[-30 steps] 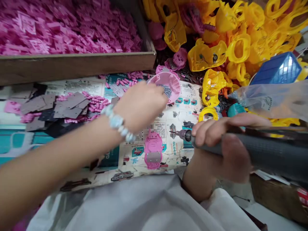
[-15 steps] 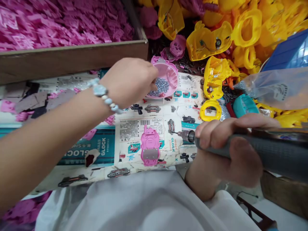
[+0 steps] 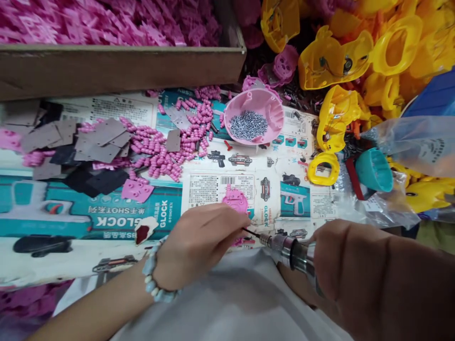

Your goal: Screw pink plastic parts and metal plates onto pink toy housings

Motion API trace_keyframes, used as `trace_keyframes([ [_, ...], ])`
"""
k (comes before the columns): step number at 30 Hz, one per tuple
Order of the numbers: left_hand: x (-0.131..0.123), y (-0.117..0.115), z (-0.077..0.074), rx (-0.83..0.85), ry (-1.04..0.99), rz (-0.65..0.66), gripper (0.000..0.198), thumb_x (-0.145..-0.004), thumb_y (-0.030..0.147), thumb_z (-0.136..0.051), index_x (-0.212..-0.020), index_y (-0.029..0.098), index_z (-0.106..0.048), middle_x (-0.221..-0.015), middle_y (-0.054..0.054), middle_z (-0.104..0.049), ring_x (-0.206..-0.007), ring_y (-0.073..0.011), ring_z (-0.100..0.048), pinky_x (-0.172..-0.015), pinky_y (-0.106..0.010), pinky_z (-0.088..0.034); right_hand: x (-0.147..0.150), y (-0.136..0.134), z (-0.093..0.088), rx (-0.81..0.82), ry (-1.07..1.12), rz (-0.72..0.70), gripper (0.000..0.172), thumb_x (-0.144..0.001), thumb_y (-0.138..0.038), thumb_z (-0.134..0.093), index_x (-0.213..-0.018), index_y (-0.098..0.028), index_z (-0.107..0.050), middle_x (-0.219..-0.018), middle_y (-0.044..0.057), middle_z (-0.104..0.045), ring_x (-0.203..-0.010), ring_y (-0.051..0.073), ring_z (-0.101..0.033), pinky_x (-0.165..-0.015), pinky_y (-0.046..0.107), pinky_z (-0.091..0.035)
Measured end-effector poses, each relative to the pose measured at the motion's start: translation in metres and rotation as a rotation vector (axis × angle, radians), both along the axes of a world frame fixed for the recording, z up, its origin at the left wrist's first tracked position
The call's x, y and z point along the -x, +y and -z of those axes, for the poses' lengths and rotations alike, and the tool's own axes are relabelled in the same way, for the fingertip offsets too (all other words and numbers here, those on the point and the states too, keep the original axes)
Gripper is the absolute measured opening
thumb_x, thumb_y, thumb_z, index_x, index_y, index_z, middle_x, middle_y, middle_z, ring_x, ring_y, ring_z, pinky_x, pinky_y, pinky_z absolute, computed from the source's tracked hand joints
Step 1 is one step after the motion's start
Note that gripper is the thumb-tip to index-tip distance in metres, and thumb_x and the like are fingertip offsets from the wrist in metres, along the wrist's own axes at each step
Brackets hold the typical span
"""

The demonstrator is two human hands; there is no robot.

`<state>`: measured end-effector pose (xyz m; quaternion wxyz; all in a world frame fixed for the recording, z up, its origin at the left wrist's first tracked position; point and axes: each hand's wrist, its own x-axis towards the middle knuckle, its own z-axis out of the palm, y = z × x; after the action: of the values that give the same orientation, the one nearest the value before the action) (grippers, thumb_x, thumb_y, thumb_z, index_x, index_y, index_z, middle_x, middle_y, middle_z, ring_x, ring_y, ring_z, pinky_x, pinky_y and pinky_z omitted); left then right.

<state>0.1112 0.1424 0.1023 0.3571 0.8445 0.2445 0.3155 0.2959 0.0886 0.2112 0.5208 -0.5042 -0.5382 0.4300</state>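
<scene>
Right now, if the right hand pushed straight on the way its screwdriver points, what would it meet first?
Probably the left hand: its fingers pinch at the screwdriver tip over the pink part; depth is unclear.

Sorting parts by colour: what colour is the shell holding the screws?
Pink. The shell, filled with silvery screws, shows best in the head view.

From my station I see a bracelet [image 3: 153, 283] of chunky pale blue and white beads just behind the left hand [image 3: 199, 244]. The right hand [image 3: 355, 270] and both forearms are bare. A plain light grey garment [image 3: 227, 303] covers the lap.
</scene>
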Motion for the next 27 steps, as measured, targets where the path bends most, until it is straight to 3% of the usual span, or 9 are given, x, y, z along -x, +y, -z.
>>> trace_keyframes([
  [3, 0.003, -0.002, 0.0, 0.0, -0.009, -0.011, 0.011, -0.095, 0.015, -0.048, -0.099, 0.019, -0.057, -0.085, 0.001, -0.07, -0.083, -0.0096, -0.066, -0.076, -0.02, -0.052, 0.021, 0.013, -0.011, -0.049, 0.075, -0.1, 0.025, -0.07, -0.041, -0.075, -0.082, -0.031, -0.056, -0.047, -0.003, -0.04, -0.04, 0.016, -0.047, -0.044, 0.032, -0.05],
  [7, 0.008, -0.004, 0.005, 0.03, -0.012, 0.019, 0.014, -0.095, 0.013, -0.047, -0.102, 0.02, -0.056, -0.087, 0.001, -0.069, -0.084, -0.0096, -0.065, -0.078, -0.021, -0.051, 0.025, 0.011, -0.006, -0.057, 0.09, -0.171, 0.028, -0.072, -0.04, -0.074, -0.09, -0.031, -0.055, -0.05, -0.003, -0.041, -0.046, 0.015, -0.05, -0.047, 0.029, -0.052],
  [13, 0.011, -0.005, 0.003, 0.091, -0.01, -0.016, 0.016, -0.089, 0.016, -0.059, -0.105, 0.016, -0.056, -0.112, -0.004, -0.061, -0.106, -0.0128, -0.055, -0.092, -0.026, -0.045, 0.033, 0.012, 0.019, -0.077, -0.031, 0.069, 0.018, -0.083, -0.031, -0.067, -0.093, -0.023, -0.055, -0.067, 0.0, -0.048, -0.059, 0.013, -0.053, -0.055, 0.034, -0.052],
  [17, 0.012, -0.015, 0.004, -0.028, 0.087, 0.092, 0.011, -0.091, 0.013, -0.052, -0.098, 0.013, -0.06, -0.105, -0.006, -0.061, -0.099, -0.0172, -0.053, -0.089, -0.032, -0.042, 0.036, 0.026, 0.043, -0.175, 0.025, 0.191, 0.011, -0.09, -0.021, -0.057, -0.1, -0.021, -0.055, -0.065, -0.002, -0.051, -0.054, 0.011, -0.053, -0.051, 0.032, -0.045],
  [22, 0.007, -0.026, 0.014, -0.158, 0.238, 0.138, 0.019, -0.093, 0.014, -0.046, -0.093, 0.01, -0.065, -0.11, -0.012, -0.06, -0.104, -0.0239, -0.052, -0.093, -0.04, -0.042, 0.04, 0.033, 0.055, -0.24, -0.034, 0.127, 0.021, -0.081, -0.005, -0.052, -0.098, -0.017, -0.05, -0.065, -0.003, -0.048, -0.052, 0.01, -0.051, -0.047, 0.032, -0.043],
  [27, 0.004, -0.027, 0.017, -0.192, 0.247, 0.119, 0.022, -0.092, 0.011, -0.044, -0.085, 0.009, -0.064, -0.105, -0.013, -0.062, -0.095, -0.0234, -0.054, -0.086, -0.041, -0.046, 0.043, 0.033, 0.055, -0.183, -0.089, 0.155, 0.017, -0.081, -0.01, -0.053, -0.094, -0.019, -0.046, -0.066, -0.003, -0.051, -0.053, 0.011, -0.049, -0.05, 0.034, -0.04],
])
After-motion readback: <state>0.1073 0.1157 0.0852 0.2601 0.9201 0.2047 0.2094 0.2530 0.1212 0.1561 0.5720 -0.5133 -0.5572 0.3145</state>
